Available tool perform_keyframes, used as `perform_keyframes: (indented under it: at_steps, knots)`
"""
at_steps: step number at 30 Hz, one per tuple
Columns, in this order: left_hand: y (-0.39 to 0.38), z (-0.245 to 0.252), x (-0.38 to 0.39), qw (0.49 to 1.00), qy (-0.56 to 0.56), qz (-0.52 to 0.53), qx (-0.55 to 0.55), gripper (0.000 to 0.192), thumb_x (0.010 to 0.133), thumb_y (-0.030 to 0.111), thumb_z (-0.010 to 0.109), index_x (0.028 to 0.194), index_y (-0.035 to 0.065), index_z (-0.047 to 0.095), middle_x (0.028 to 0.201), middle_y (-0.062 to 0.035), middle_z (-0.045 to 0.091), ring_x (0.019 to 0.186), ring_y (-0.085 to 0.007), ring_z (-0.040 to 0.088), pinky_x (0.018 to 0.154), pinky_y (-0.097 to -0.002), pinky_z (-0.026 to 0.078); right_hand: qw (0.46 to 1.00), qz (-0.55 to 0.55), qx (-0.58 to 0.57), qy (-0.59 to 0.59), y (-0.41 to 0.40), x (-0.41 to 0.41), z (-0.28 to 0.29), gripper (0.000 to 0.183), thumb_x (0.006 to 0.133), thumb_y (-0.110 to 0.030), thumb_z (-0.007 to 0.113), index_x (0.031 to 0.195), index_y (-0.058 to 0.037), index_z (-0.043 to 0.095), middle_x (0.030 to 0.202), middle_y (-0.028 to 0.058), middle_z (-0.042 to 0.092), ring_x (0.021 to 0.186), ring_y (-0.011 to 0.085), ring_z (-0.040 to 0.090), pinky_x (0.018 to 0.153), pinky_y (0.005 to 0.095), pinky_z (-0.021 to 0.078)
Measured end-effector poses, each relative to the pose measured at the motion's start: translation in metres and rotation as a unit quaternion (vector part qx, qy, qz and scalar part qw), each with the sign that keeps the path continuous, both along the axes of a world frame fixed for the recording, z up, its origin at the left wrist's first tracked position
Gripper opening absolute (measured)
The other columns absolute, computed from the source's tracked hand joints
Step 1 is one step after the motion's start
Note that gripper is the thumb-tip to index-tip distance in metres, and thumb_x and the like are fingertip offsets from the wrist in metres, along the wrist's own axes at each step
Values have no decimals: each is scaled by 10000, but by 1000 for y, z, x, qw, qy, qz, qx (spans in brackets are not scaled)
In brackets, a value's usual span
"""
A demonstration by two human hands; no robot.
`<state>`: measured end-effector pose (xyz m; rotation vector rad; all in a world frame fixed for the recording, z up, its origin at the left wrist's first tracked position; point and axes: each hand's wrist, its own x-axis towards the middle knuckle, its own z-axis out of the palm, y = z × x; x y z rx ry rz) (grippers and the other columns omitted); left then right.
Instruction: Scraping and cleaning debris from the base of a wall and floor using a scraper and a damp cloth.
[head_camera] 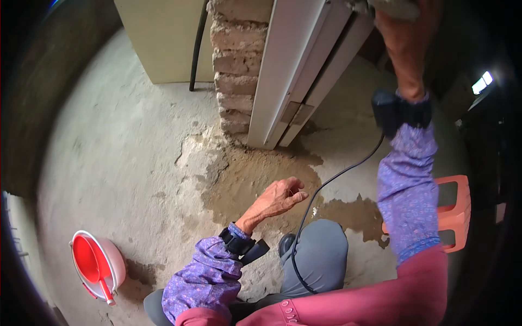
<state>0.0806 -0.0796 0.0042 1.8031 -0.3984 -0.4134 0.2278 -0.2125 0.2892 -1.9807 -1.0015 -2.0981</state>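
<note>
My right hand (408, 40) is raised at the top edge, beside the upper part of a white metal door (346, 69). It grips what looks like a wet grey cloth (395, 9), partly cut off by the picture's edge. My left hand (277, 197) hangs over a wet brown patch of floor (261, 171). Its fingers are loosely bent, thumb apart, with nothing between them. A hinge (297, 113) joins the door to its white frame (281, 69), which stands against a rough brick wall edge (238, 61).
At lower left, a white bucket (118, 261) holds a red dipper (87, 256). An orange plastic stool (458, 220) is behind my right arm. A black cable (326, 183) runs from my right wrist device (401, 112) to my lap. A pale panel (167, 45) and dark pipe (198, 49) stand beyond the bricks.
</note>
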Motion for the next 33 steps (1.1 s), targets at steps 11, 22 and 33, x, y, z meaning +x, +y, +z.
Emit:
perform_keyframes:
  at_steps: [11,22,33]
  knots:
    - [2,-8,-5,993,113,44,4,367,922,328,482,996,-16,584,812,-127,616,742,-219,614,649,-337,482,982,-21,-56,177,-6,-3,-207,275,776,-387,596,858,-124,599,1069,121,481,1002,332,451,803,461,391]
    - [64,1,72,919,-230,317,55,209,853,132,574,1014,0,584,895,-117,652,779,-206,629,681,-316,514,988,28,-23,150,-63,-25,-98,394,614,-72,673,989,-31,561,1081,171,490,969,359,484,790,473,422]
    - [35,-21,72,907,-219,358,-10,506,842,257,615,1269,61,428,1161,-193,541,994,-254,585,746,-328,530,987,-116,-91,65,-29,1,-125,371,662,-120,648,1027,-110,581,1056,156,487,982,348,463,814,459,408]
